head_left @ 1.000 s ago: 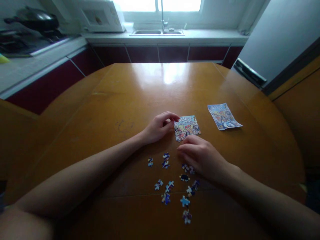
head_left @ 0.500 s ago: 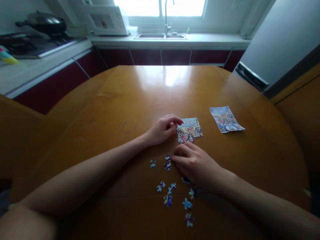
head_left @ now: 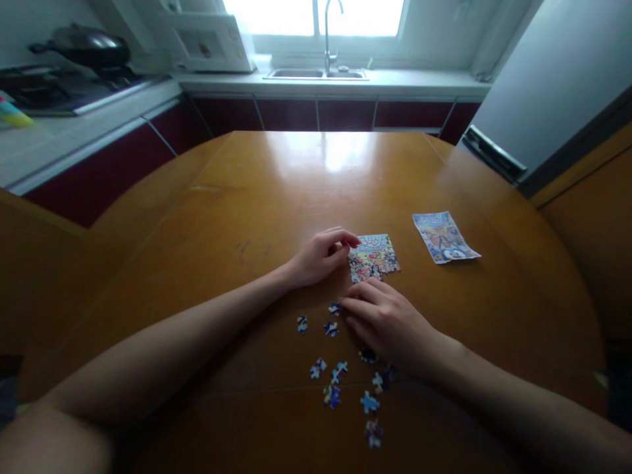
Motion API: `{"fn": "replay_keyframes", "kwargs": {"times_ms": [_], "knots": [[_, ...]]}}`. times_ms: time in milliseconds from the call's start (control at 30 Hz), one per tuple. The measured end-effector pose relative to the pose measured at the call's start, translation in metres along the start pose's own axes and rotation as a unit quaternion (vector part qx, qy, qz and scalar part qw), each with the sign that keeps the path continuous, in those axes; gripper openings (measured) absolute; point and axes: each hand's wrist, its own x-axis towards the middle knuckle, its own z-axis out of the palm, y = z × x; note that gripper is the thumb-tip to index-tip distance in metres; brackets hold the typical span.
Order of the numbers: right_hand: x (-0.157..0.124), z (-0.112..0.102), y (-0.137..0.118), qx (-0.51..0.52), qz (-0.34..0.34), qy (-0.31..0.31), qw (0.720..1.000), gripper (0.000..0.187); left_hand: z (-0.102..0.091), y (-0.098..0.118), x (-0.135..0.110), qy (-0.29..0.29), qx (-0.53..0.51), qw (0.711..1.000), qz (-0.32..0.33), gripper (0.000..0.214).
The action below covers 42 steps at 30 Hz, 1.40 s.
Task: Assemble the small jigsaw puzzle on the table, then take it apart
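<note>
My left hand (head_left: pixel 323 257) rests on the table with bent fingers, thumb and forefinger apart. Its fingertips touch the upper left edge of a partly assembled jigsaw puzzle (head_left: pixel 372 255), which has a stepped lower edge. Just below the puzzle, my right hand (head_left: pixel 388 319) is lowered, fingers bent and thumb a little apart from the forefinger. A loose puzzle piece (head_left: pixel 334 309) lies flat at its forefinger tip; the hand does not close round it. Close by are a second piece (head_left: pixel 331 328) and a third piece (head_left: pixel 302 323). The right palm is hidden.
Several more loose pieces (head_left: pixel 339 372) lie nearer me, some partly under the right wrist. A printed picture sheet (head_left: pixel 444 237) lies right of the puzzle on the wooden table (head_left: pixel 237 191). Beyond are a sink (head_left: pixel 296 74), a wok (head_left: pixel 89 47) and a fridge (head_left: pixel 557 85).
The piece at my right fingertips has shifted slightly and now sits apart from the piece below it. The right thumb has drawn back from it. My left hand has stayed put.
</note>
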Motion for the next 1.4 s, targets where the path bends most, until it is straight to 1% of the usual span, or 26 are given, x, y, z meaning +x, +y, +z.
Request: {"fn": "replay_keyframes", "kwargs": {"times_ms": [67,133,233,333,400,500,600,700,767,800,867,933,1033,1133,1233,1300,1400], "knots": [[0.004,0.000,-0.004,0.006,0.023,0.019,1.000,0.021,0.001,-0.002,0.000,0.003,-0.007,1.000,0.000,0.018],[0.009,0.003,-0.013,-0.001,0.048,0.023,0.999,0.019,0.001,-0.003,0.000,0.007,-0.010,1.000,0.001,0.018],[0.020,0.011,-0.030,-0.029,0.077,0.003,0.997,0.015,0.002,-0.001,0.000,0.012,-0.010,1.000,-0.004,0.018],[0.031,0.020,-0.047,-0.058,0.089,-0.024,0.994,0.015,0.002,0.002,0.000,0.012,-0.013,1.000,-0.009,0.018],[0.038,0.025,-0.054,-0.080,0.093,-0.038,0.992,0.017,0.002,0.004,0.000,0.011,-0.013,1.000,-0.008,0.018],[0.044,0.031,-0.058,-0.095,0.101,-0.049,0.989,0.015,0.002,0.004,0.000,0.009,-0.011,1.000,-0.003,0.019],[0.047,0.035,-0.057,-0.066,0.111,-0.049,0.990,0.010,0.001,0.004,0.000,0.010,-0.010,1.000,0.006,0.021],[0.049,0.034,-0.055,0.015,0.120,-0.036,0.992,0.010,0.001,0.003,0.000,0.011,-0.011,1.000,0.007,0.021],[0.049,0.028,-0.051,0.111,0.150,-0.031,0.982,0.008,0.002,0.002,-0.001,0.010,-0.011,1.000,0.004,0.021],[0.049,0.023,-0.047,0.165,0.176,-0.030,0.970,0.008,0.002,0.001,-0.001,0.010,-0.011,1.000,0.003,0.021],[0.046,0.008,-0.037,0.262,0.243,-0.012,0.934,0.009,0.003,-0.001,-0.001,0.009,-0.011,1.000,0.001,0.021],[0.042,-0.011,-0.024,0.303,0.280,0.017,0.911,0.009,0.003,-0.002,-0.001,0.010,-0.009,1.000,0.002,0.020],[0.032,-0.035,-0.001,0.328,0.319,0.058,0.887,0.011,0.002,0.000,-0.001,0.001,0.010,1.000,0.004,0.020],[0.021,-0.050,0.019,0.332,0.337,0.097,0.876,0.013,-0.002,0.004,-0.002,-0.015,0.058,0.998,0.025,0.019],[0.012,-0.056,0.038,0.315,0.346,0.160,0.869,0.017,-0.004,0.009,-0.004,-0.041,0.096,0.992,0.065,0.022],[0.007,-0.057,0.049,0.294,0.353,0.187,0.868,0.018,-0.005,0.012,-0.005,-0.061,0.111,0.987,0.095,0.023],[0.001,-0.056,0.062,0.258,0.361,0.186,0.877,0.014,-0.004,0.016,-0.006,-0.100,0.126,0.979,0.128,0.024]]}}
